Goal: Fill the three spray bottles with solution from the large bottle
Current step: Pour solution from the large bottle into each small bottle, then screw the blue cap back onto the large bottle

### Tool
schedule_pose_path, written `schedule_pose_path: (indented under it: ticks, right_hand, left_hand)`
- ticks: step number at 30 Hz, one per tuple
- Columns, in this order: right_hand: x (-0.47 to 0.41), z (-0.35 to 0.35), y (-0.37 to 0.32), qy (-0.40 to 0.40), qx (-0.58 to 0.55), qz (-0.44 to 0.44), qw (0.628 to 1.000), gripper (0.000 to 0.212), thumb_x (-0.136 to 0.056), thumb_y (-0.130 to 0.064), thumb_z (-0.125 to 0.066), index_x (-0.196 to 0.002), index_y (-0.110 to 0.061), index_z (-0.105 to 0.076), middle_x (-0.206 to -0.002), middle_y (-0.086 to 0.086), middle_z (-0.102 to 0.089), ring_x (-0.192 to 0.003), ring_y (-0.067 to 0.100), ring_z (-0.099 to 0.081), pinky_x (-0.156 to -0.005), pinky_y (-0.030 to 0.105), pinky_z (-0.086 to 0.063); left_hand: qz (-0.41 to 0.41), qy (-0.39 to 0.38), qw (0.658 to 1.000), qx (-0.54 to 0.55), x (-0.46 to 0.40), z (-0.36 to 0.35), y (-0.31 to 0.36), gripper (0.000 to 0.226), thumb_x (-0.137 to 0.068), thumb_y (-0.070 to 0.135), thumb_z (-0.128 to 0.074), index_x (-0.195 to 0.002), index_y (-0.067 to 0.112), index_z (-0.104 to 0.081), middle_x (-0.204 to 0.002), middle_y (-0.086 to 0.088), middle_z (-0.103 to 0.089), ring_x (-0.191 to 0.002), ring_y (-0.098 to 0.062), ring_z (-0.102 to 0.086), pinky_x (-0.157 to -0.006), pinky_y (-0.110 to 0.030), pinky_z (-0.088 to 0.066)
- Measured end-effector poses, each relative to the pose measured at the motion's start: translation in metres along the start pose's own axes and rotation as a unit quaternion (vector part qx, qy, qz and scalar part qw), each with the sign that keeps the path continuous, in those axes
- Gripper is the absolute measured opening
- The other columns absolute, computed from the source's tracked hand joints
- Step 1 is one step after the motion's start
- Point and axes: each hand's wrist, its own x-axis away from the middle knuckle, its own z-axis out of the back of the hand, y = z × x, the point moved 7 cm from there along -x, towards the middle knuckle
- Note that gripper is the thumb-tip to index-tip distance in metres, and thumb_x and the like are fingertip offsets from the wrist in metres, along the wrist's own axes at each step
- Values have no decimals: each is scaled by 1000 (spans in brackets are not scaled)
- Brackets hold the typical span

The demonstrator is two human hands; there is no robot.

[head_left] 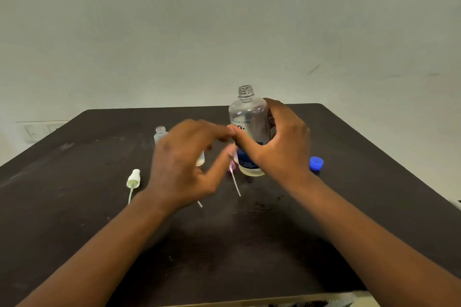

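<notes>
A: Here, the right hand (279, 142) wraps the large bottle (249, 129), uncapped, standing upright on the dark table (349, 182).

B: And the left hand (184, 162)?

A: Blurred, fingers loosely spread, holding nothing I can make out. 1 spray bottle (160, 133) stands open just behind it; other bottles are mostly hidden. Loose pump heads (133, 179) lie nearer; a blue cap (316, 163) sits right of the grip.

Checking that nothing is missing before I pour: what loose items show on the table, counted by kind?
Large bottle: 1
Small spray bottles: 2 visible, one mostly hidden
Spray heads with tubes: 2 plainly, third tube tip showing
Blue cap: 1
Total: 6
</notes>
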Motion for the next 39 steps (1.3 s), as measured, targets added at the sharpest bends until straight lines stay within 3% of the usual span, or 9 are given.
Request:
schedule_pose_path:
  ticks: [4, 8, 13, 21, 29, 33, 35, 37, 39]
  right_hand:
    - [0, 20, 26, 30, 27, -21, 999, 58, -78, -71, -76, -111, -24, -68, -102, -9, -71, -89, 12, -66, -74, 38, -57]
    - [-6, 41, 50, 93, 28, -64, 993, 58, -81, -71, -73, -113, -23, -67, -103, -8, -69, -89, 12, -65, -76, 39, -57]
    - [-9, 54, 52, 143, 35, -65, 987, 61, -82, -67, -75, -117, -18, -68, -105, -4, -69, -91, 15, -64, -78, 38, -56]
    - [-12, 68, 41, 175, 65, -31, 982, 71, -82, -63, -78, -134, -17, -64, -115, 0, -67, -103, 19, -62, -84, 29, -51]
    - [-11, 62, 40, 167, 45, -31, 984, 71, -82, -64, -77, -132, -15, -65, -114, 0, -68, -102, 17, -64, -86, 34, -55]
    - [-11, 64, 40, 178, 37, -36, 983, 70, -82, -64, -77, -130, -15, -66, -114, -1, -68, -102, 16, -64, -86, 34, -55]
    - [-11, 66, 39, 184, 28, -36, 982, 69, -83, -64, -77, -129, -14, -66, -114, -1, -68, -102, 14, -64, -85, 33, -55]
    - [-11, 68, 39, 192, 12, -39, 981, 67, -83, -63, -77, -127, -13, -67, -113, -2, -69, -101, 14, -64, -84, 34, -56]
    - [-11, 70, 40, 197, 7, -43, 979, 67, -83, -63, -77, -127, -13, -68, -112, -1, -69, -99, 14, -64, -83, 36, -55]
  left_hand:
    - [-43, -57, 997, 34, 4, -24, 28, 18, -93, 29, -74, -106, 16, -78, -86, 7, -73, -73, -4, -59, -66, -34, -53]
    - [19, -121, 990, 67, 4, -45, 31, 14, -93, 33, -71, -97, 21, -77, -84, 14, -71, -71, 2, -57, -68, -29, -54]
    - [142, -284, 947, 57, 10, -103, 34, 34, -100, 43, -61, -130, 29, -68, -118, 13, -72, -84, 0, -59, -92, -35, -56]
    - [112, -425, 898, 29, 12, -188, 49, 33, -103, 38, -49, -122, 16, -63, -129, -5, -60, -114, -25, -50, -97, -49, -50]
    - [209, -364, 899, 126, -4, -217, 45, 53, -97, 31, -68, -144, 16, -50, -142, -13, -58, -130, -29, -55, -107, -49, -52]
    - [222, -360, 898, 119, -3, -209, 47, 30, -97, 26, -68, -125, 14, -63, -121, -10, -68, -111, -26, -64, -95, -47, -58]
    - [212, -343, 906, 130, -2, -196, 50, 4, -95, 20, -69, -96, 17, -66, -94, -3, -68, -89, -21, -64, -82, -43, -58]
    - [191, -332, 912, 146, 0, -181, 55, 29, -92, 17, -72, -74, 30, -53, -71, 11, -56, -68, -9, -54, -68, -32, -49]
    - [170, -335, 915, 146, 7, -165, 56, 15, -92, 26, -75, -84, 29, -63, -80, 14, -62, -73, -5, -54, -72, -24, -44]
